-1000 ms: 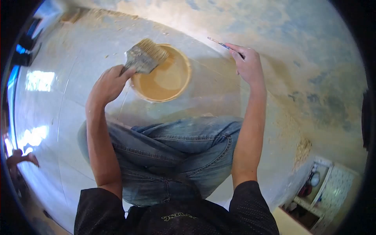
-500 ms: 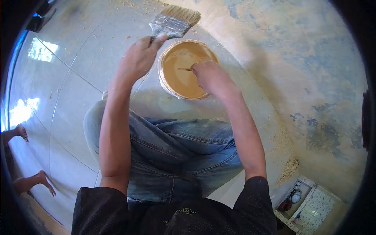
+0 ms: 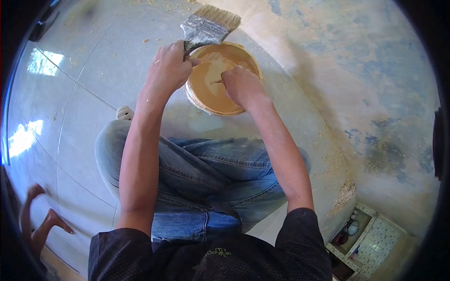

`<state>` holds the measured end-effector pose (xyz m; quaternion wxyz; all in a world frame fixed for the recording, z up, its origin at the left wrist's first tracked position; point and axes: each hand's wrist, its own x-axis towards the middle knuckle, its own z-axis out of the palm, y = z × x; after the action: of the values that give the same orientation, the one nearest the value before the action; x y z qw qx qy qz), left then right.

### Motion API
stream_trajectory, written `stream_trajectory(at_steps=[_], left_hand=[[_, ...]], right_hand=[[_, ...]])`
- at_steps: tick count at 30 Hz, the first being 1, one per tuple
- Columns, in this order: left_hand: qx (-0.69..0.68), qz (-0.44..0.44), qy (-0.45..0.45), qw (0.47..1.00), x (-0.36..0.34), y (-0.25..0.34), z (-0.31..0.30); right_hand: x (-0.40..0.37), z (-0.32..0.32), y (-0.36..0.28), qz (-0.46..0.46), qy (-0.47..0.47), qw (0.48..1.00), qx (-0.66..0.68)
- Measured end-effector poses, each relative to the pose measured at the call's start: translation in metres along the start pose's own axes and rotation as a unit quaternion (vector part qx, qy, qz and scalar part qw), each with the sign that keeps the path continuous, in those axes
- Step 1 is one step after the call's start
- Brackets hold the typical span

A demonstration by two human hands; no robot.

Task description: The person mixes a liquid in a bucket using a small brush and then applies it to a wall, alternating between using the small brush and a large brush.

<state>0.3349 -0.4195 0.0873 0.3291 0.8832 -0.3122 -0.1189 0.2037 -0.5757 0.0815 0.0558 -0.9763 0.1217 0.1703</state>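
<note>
Left hand (image 3: 165,70) is clamped on a wide brush (image 3: 207,25) raised over the bucket (image 3: 197,96) rim; right hand (image 3: 241,85) grips a thin stick (image 3: 216,82) dipped into the tan paint (image 3: 213,89) on the floor (image 3: 84,103).

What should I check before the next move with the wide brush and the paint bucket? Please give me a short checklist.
1. Left hand grips the wide brush by its handle: ok.
2. Bristles of the wide brush are out of the paint, beyond the far rim of the bucket: ok.
3. Right hand pinches the thin tool over the bucket: ok.
4. Tip of the thin tool touches the paint: cannot tell.
5. Bucket stands upright on the floor: ok.
</note>
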Motion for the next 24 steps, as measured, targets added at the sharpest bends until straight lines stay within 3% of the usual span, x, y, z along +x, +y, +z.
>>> stream_trajectory(at_steps=[6, 13, 22, 24], left_hand=[[-0.051, -0.064, -0.042, 0.996, 0.005, 0.003, -0.003], [-0.046, -0.053, -0.035, 0.997, 0.004, 0.010, -0.006], [-0.046, -0.015, 0.008, 0.999, -0.007, 0.022, -0.014], [-0.097, -0.014, 0.029, 0.995, -0.012, 0.032, -0.020]], right_hand=[[-0.023, -0.037, -0.001, 0.051, 0.024, 0.998, 0.037], [-0.039, -0.040, 0.004, 0.065, 0.046, 0.994, 0.071], [-0.034, -0.026, 0.000, -0.009, -0.001, 0.999, 0.043], [-0.033, -0.016, -0.001, -0.044, 0.008, 0.997, 0.062]])
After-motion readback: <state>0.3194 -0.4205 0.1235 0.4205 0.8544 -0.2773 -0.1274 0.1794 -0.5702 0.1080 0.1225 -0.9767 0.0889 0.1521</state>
